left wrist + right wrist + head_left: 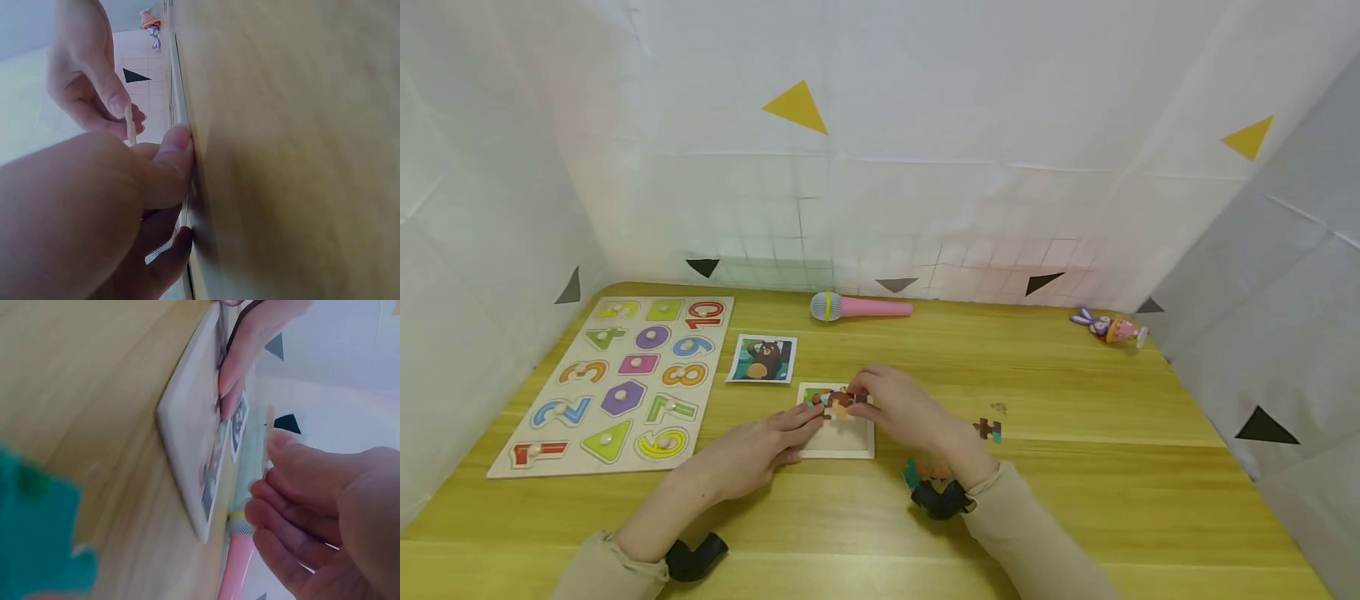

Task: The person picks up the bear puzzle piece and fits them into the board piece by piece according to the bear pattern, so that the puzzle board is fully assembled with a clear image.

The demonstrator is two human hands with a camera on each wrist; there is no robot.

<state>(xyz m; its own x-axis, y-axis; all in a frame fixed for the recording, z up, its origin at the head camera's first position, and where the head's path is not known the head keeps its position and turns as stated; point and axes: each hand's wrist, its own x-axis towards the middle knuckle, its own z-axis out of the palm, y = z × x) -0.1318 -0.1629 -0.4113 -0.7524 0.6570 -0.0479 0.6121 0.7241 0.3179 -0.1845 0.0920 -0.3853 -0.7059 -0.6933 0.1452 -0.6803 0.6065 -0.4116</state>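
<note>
Over the tray (838, 440), our right hand (910, 407) pinches a piece (130, 125), apparently mid-placement, needing alignment; our left hand (758, 450) rests straight-fingered inside.

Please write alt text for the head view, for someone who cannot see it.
A right hand pinches a jigsaw piece over a partly filled puzzle tray; the left hand rests on its left side. Nearby lie a bear picture card, number puzzle board, pink toy microphone, rabbit toy and loose pieces.
</note>
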